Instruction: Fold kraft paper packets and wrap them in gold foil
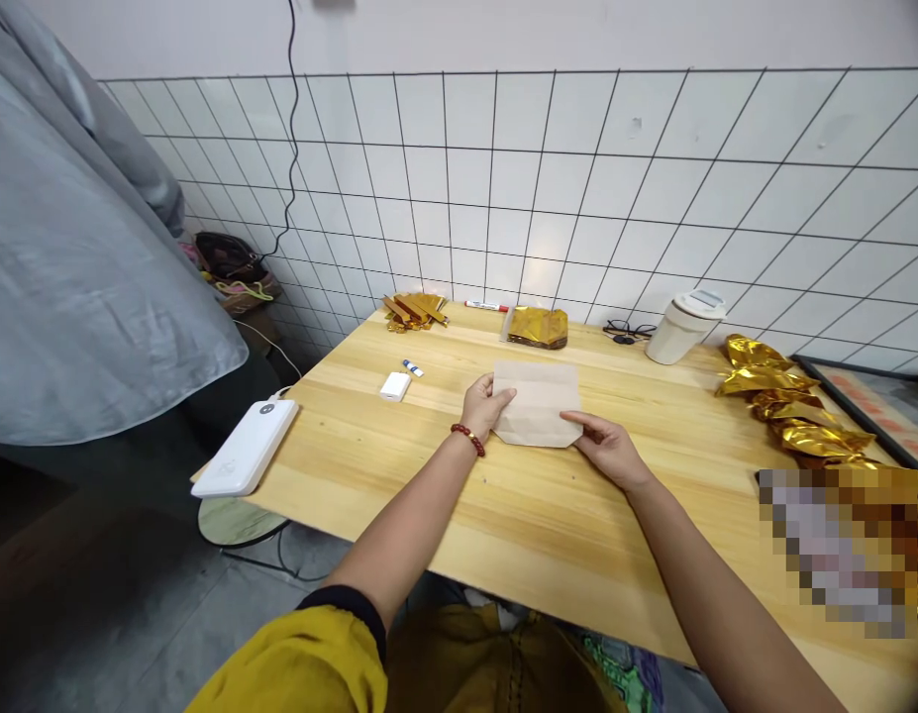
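Note:
A beige sheet of paper (539, 399) lies flat on the wooden table (503, 495), its near right corner folded or cut off. My left hand (484, 404), with a red bead bracelet on the wrist, pinches the sheet's left edge between thumb and fingers. My right hand (611, 448) rests at the sheet's near right corner, fingers stretched out and pressing on the paper's edge.
At the back of the table are a gold foil packet (537, 326), a pile of gold strips (414, 310), a red marker (486, 306) and a white cup (683, 326). Crumpled gold foil (792, 406) lies on the right. A white power bank (247, 448) and small white box (394, 385) are on the left.

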Motion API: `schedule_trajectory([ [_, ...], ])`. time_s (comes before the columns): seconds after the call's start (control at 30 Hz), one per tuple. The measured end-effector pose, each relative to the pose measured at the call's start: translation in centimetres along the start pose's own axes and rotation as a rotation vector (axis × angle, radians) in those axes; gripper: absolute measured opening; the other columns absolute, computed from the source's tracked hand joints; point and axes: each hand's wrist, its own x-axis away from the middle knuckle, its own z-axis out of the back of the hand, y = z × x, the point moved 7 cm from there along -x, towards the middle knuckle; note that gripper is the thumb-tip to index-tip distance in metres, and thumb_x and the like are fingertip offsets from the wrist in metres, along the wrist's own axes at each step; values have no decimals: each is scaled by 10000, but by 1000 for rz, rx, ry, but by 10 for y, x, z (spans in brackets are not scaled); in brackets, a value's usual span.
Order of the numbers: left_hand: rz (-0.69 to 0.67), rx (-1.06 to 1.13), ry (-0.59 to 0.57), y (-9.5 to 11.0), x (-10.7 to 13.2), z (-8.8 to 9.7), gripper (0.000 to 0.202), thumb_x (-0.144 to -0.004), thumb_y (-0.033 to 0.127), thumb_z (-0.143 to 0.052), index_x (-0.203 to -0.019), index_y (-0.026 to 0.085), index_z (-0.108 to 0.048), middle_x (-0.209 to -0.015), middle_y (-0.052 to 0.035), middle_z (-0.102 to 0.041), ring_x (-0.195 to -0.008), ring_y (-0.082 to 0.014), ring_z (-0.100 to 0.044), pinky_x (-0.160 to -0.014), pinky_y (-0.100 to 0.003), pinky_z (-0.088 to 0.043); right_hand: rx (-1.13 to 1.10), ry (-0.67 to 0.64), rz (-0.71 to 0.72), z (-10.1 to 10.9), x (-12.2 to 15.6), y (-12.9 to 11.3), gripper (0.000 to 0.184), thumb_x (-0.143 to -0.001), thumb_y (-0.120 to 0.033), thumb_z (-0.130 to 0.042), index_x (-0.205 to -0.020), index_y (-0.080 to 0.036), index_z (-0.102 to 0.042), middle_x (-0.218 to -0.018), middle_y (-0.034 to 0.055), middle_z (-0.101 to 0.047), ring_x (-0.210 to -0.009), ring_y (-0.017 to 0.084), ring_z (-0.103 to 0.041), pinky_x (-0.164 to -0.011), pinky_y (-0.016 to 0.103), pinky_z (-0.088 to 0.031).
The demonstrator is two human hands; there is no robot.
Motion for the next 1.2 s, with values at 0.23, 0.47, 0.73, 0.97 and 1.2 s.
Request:
schedule_trajectory([
  [0.23, 5, -18, -2, -1, -1, 0, 510, -509, 302, -868, -948, 144, -662, -959, -108, -741, -858, -239, -685, -829, -372, -529, 178, 17, 67, 2, -2, 8, 548, -717, -251, -671, -1262, -203, -631, -1113, 66, -718, -895, 200, -682, -902, 397, -543],
  [0.47, 38, -32, -35, 0, 1, -3, 534, -482, 294, -874, -948, 139, -663, -916, -97, -747, -805, -222, -689, -780, -352, -535, 567, 24, 182, -2, 2, -14, 688, -739, -153, -545, -1422, -195, -470, -1270, 96, -653, -1055, 228, -669, -957, 388, -525],
  [0.73, 19, -16, -24, 1, 1, 0, 482, -521, 321, -848, -923, 137, -657, -847, -73, -745, -743, -188, -678, -736, -315, -520, 703, -3, 198, -9, 6, -21, 652, -776, -155, -500, -1425, -190, -454, -1298, 96, -637, -1120, 232, -645, -966, 383, -515],
  [0.97, 25, -28, -45, 1, -2, -3, 511, -511, 331, -852, -942, 137, -657, -868, -74, -745, -791, -208, -691, -776, -333, -522, 1099, 54, -22, 17, 7, -48, 743, -818, -271, -575, -1494, -96, -322, -1218, 180, -661, -1118, 318, -624, -963, 436, -488],
  [1.2, 28, -54, -28, 0, -3, -2, 508, -524, 335, -843, -955, 143, -654, -865, -66, -738, -770, -195, -679, -757, -326, -525, 1258, 496, -264, 191, 101, -79, 708, -822, -536, -561, -1392, -124, -476, -1357, 220, -551, -1266, 380, -516, -1016, 493, -437],
])
